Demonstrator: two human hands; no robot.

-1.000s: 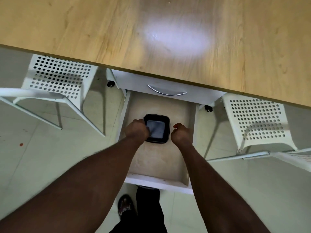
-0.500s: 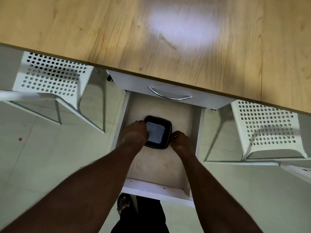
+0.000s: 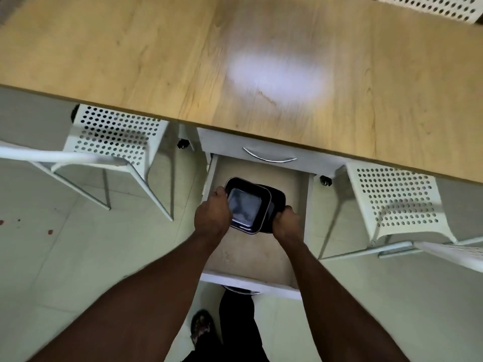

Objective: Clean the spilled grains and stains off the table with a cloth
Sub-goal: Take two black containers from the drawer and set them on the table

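In the drawer [image 3: 251,254], the left hand [image 3: 211,215] gripped the top tray [image 3: 247,205] and had lifted it off a second tray [image 3: 277,196], which the right hand [image 3: 286,223] held. Above the drawer, the table [image 3: 130,61] waited; no cloth seen.

dim; glare patch on table [image 3: 277,77]; motion blur; edges warped

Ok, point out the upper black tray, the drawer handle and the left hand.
upper black tray [image 3: 245,207]: head view, on its glossy inner floor.
drawer handle [image 3: 274,160]: head view, on the curved bar's middle.
left hand [image 3: 211,214]: head view, on the back of the hand.
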